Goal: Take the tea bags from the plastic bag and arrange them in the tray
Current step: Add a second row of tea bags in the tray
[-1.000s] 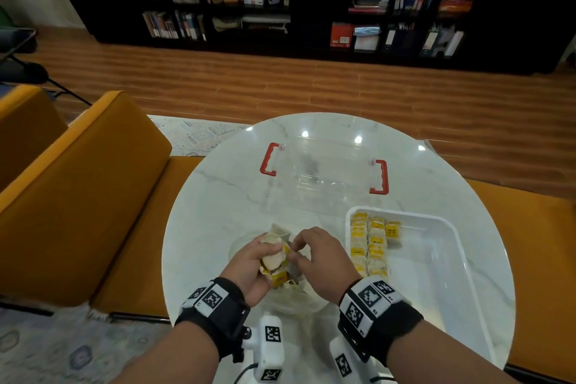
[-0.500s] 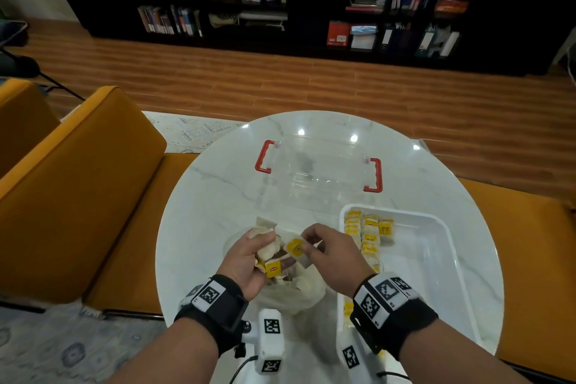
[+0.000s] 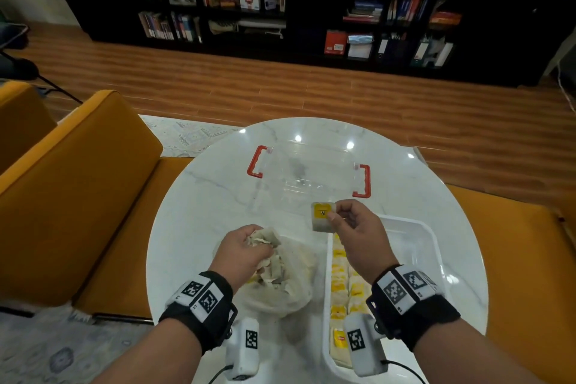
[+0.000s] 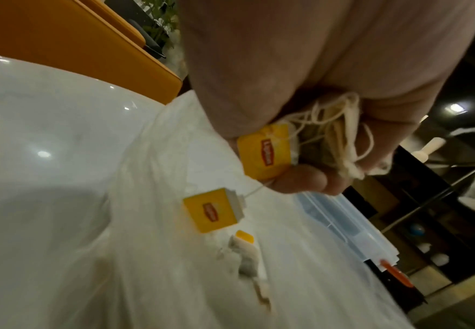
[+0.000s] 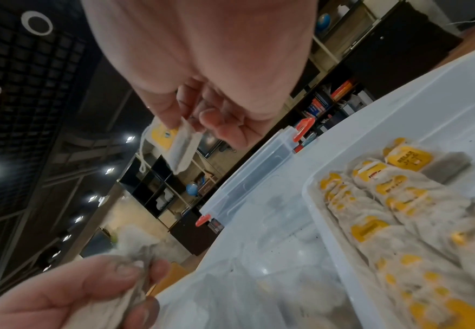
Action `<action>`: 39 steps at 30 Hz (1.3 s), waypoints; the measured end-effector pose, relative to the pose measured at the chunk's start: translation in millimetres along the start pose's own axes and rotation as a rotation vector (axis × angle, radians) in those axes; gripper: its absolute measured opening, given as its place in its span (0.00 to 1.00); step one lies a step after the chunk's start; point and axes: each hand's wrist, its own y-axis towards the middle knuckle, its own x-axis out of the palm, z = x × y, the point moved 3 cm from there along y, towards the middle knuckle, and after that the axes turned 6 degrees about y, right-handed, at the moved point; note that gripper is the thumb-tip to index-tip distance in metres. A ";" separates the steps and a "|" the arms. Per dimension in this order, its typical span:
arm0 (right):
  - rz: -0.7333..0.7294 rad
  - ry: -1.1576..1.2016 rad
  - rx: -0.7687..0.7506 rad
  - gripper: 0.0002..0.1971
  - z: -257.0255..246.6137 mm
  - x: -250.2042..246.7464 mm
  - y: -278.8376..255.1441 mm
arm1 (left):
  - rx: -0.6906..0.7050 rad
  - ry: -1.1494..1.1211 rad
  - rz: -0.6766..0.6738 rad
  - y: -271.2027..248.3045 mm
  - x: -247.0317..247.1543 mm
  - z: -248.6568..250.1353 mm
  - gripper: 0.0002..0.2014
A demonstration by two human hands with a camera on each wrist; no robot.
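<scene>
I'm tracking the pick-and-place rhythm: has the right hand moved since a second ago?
Yes. The right hand, pinching one tea bag, has lifted off the plastic bag and gone up and forward, toward the clear box's red handle.

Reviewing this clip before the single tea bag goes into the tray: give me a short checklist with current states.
1. Right hand pinches one tea bag: ok.
2. That bag is lifted free of the plastic bag: ok.
3. Its string is free of the bunch: cannot tell.
4. Tray has bare floor beside the tea bag rows: ok.
5. Left hand grips a bunch of tea bags over the plastic bag: ok.
6. A tag hanging by its string from the left hand could snag: not ok.
</scene>
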 end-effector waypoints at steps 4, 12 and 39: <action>-0.016 -0.013 0.048 0.03 3.1 -8.1 5.9 | 0.184 0.165 -0.095 -2.1 5.8 26.8 0.14; -0.116 0.101 0.048 0.03 -7.9 -11.2 1.7 | 0.400 0.354 -0.186 -5.6 43.5 68.2 0.22; 0.184 -0.403 0.482 0.02 137.6 -126.3 13.5 | 0.226 0.539 -0.244 9.2 92.1 24.3 0.20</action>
